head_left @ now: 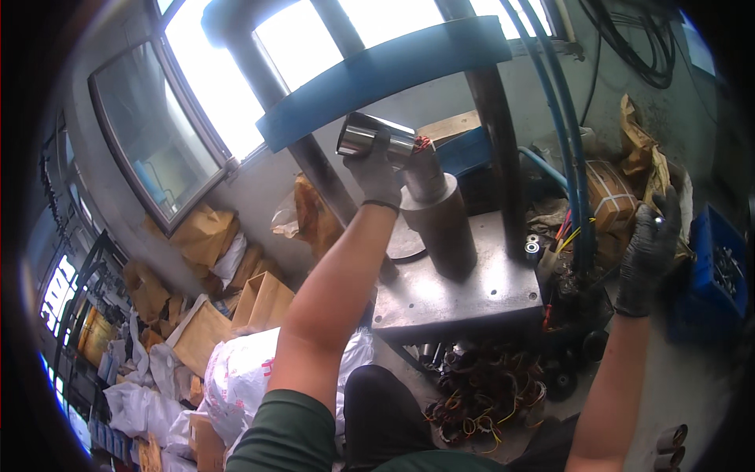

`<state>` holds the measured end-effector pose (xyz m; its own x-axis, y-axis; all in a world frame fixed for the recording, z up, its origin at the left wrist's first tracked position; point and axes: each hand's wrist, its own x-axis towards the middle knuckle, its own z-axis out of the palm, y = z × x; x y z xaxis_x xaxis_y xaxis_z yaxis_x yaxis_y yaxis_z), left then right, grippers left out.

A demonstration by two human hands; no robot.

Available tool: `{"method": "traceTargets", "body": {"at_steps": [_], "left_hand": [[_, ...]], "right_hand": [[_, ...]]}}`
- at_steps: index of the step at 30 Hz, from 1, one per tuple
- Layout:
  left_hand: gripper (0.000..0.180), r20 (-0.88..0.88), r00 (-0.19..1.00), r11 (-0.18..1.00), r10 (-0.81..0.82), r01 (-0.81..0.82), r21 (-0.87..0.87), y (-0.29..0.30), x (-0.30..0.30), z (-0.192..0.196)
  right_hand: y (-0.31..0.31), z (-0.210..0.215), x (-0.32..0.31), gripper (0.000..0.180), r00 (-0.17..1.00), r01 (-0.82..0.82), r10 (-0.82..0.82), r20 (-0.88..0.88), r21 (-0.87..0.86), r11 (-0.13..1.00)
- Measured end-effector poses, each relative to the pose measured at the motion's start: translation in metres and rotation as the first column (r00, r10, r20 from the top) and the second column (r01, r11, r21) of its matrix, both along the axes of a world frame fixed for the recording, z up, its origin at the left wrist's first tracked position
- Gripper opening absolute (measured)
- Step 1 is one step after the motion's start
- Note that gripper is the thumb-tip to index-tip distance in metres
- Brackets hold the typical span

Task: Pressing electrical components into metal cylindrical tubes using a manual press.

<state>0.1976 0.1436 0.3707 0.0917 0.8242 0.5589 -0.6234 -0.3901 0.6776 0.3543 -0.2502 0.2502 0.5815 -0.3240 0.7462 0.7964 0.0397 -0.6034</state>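
My left hand (373,173), in a grey glove, is closed around a shiny metal sleeve (358,134), a hollow cylinder held tilted on its side. Its right end is beside a cluster of red wires (423,143) above a metal post (427,177). That post rises from a thick steel cylinder (440,232) on the press's flat plate (464,295). Off to the right, my right hand (653,248) is raised in a dark glove with its fingers stretched up. A small bright spot shows by its fingers; what it is I cannot make out.
The press's blue crossbeam (385,75) spans above, between dark columns (497,149). A blue bin (720,271) of metal parts stands at the right. Wired coils (487,393) lie below the plate. White sacks (244,366) and a wooden box (263,303) crowd the left. Blue hoses (570,149) hang at right.
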Motion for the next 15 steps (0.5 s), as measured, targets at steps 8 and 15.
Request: {"method": "traceTargets", "body": {"at_steps": [8,15], "left_hand": [[0.070,-0.243,0.969,0.995,-0.031,0.054,0.088,0.022,0.025,0.022],[0.067,-0.405,0.910,0.963,-0.091,0.185,0.197,0.026,0.029,0.033]], "right_hand": [[-0.003,-0.001,-0.001,0.039,0.999,0.004,-0.005,-0.039,-0.018,1.000],[-0.021,0.011,-0.004,0.023,0.985,-0.029,0.023,-0.169,-0.036,0.999]]}}
